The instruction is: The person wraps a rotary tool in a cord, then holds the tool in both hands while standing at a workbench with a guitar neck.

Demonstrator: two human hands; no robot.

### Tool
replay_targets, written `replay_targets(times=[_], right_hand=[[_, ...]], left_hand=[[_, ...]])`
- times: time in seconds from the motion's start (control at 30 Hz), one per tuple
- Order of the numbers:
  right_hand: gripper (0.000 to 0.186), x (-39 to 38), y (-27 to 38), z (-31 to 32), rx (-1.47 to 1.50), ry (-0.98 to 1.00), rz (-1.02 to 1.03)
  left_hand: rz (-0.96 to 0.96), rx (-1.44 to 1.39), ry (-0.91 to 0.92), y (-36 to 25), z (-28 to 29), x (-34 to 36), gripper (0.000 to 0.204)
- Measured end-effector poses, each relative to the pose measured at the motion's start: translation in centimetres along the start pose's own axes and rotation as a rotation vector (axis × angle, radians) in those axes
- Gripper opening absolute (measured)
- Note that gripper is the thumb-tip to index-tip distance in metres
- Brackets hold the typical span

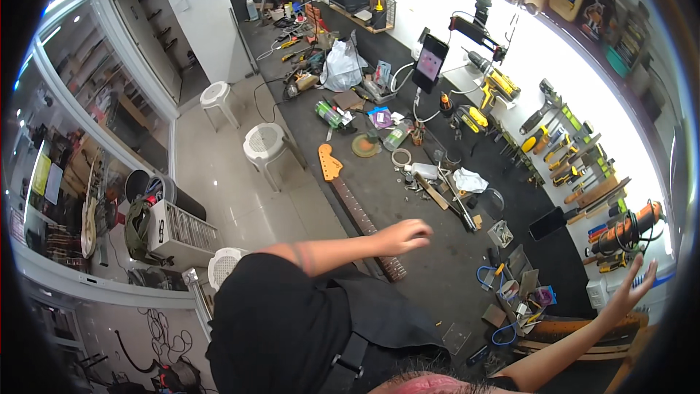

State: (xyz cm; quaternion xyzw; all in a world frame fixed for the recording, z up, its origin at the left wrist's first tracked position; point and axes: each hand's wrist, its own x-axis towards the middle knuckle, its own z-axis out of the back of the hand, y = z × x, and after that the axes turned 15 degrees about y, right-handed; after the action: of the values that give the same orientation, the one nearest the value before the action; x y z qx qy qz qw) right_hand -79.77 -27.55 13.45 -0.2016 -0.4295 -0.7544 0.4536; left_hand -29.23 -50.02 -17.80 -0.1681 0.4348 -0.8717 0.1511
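Note:
My left hand (405, 238) hovers over the bench beside a guitar neck, its fingers loosely bent and nothing visible in them. The neck has a dark fretted fingerboard (355, 213) and a light-wood headstock (330, 163); it lies along the near edge of the bench, partly covered by my left forearm. At far right my right hand (628, 293) reaches up toward the tool wall with fingers stretched out. A slim blue object (664, 279) shows by those fingers; whether they touch it cannot be made out. Just above hangs an orange-and-black corded power tool (639, 225).
Loose tools and small parts lie around a tape roll (401, 157) and a white cloth (470, 180). A mounted phone (430, 63), a yellow drill (499, 86) and hanging hand tools line the wall. White stools (265, 143) stand left of the bench.

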Motion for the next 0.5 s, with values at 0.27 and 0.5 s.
replay_targets(times=[0.27,0.5], right_hand=[[0.03,-17.2,8.1,-12.7,-0.071,-0.194,-0.265],[0.028,-29.2,21.3,-25.3,0.263,0.517,-0.055]], left_hand=[[0.579,-0.194,-0.351,4.0,-0.8,-16.4,0.031],[0.232,-0.049,-0.148,5.3,5.1,-13.6,0.035]])
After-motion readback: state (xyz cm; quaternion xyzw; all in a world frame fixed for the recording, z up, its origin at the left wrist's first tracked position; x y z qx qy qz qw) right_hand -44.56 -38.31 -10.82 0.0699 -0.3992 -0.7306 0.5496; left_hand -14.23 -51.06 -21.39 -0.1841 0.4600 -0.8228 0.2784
